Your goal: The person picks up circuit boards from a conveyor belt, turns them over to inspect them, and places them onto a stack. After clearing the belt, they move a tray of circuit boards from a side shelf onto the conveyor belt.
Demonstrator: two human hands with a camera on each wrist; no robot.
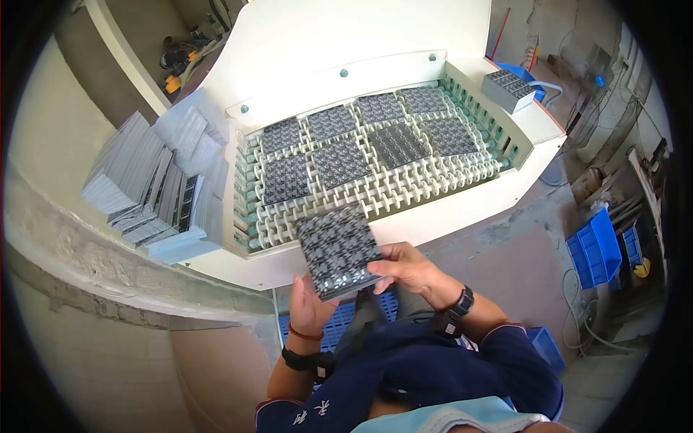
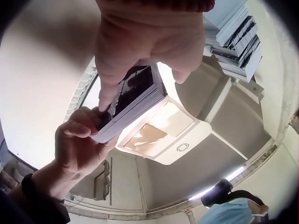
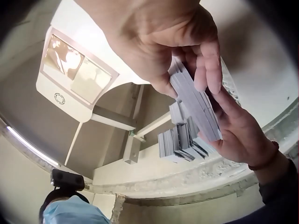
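A thick stack of thin black-patterned panels with pale edges is held in front of the machine, tilted. My right hand grips its lower right corner, thumb on the top face and fingers underneath. At the lower left edge, my left hand holds it from below, with the thumb standing up beside the stack. The left wrist view shows the stack between both hands. In the right wrist view the layered edge of the stack faces the camera, with the left hand along its far side.
Several similar panels lie in two rows on the white roller conveyor. Upright stacks stand in a light-blue holder at left. Another stack rests on the machine's right ledge. Blue bins are at right.
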